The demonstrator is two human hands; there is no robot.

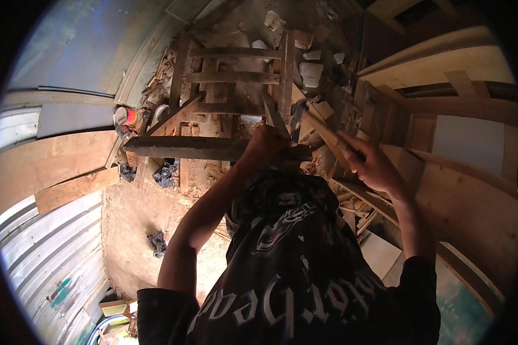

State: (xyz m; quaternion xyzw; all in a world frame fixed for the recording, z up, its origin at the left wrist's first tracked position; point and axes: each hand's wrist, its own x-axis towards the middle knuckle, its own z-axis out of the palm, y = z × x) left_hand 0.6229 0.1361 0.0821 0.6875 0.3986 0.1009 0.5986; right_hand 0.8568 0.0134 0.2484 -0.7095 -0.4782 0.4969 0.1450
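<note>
A hammer [325, 127] is held by its wooden handle in my right hand [369, 164], whose fingers are wrapped round the grip. Its dark metal head is just beyond the right end of a thick, dark wooden beam [184, 146] lying crosswise in front of me. On that beam, near the same end, rests my left hand [265, 145], closed, with its fingertips toward the hammer head. Whatever those fingers may pinch is too dark and small to make out. Beyond the beam stands a wooden frame [236, 77] with several cross slats and slanting braces.
Wood scraps and pale stone chunks [311, 75] litter the ground at the far right. Paint cans [126, 117] and a crumpled black plastic bag [166, 172] sit left of the beam. A corrugated metal wall [52, 253] bounds the left; wooden cabinetry [443, 132] stands right.
</note>
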